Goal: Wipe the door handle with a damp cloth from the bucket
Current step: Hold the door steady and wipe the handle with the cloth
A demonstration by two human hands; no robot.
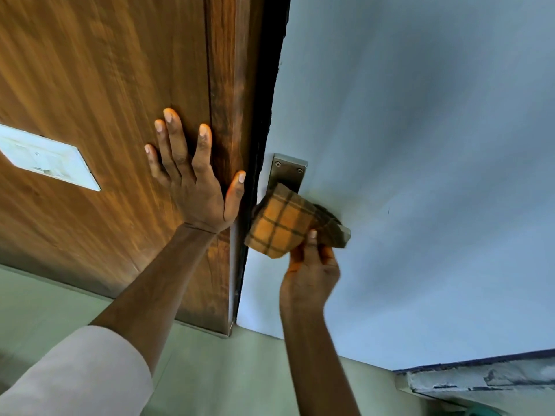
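Observation:
An orange checked cloth (280, 228) is wrapped over the door handle, whose metal backplate (286, 172) shows above it on the pale blue door (405, 145). The lever itself is mostly hidden under the cloth, with only its tip poking out at the right. My right hand (310, 271) grips the cloth from below, thumb pressed on it. My left hand (195, 172) lies flat with spread fingers on the brown wooden frame (228, 85) just left of the handle. No bucket is in view.
A white switch plate (48, 157) sits on the wooden panel at the left. Pale green floor (210, 370) lies below. A chipped grey ledge (480, 379) runs along the lower right beside the door's bottom edge.

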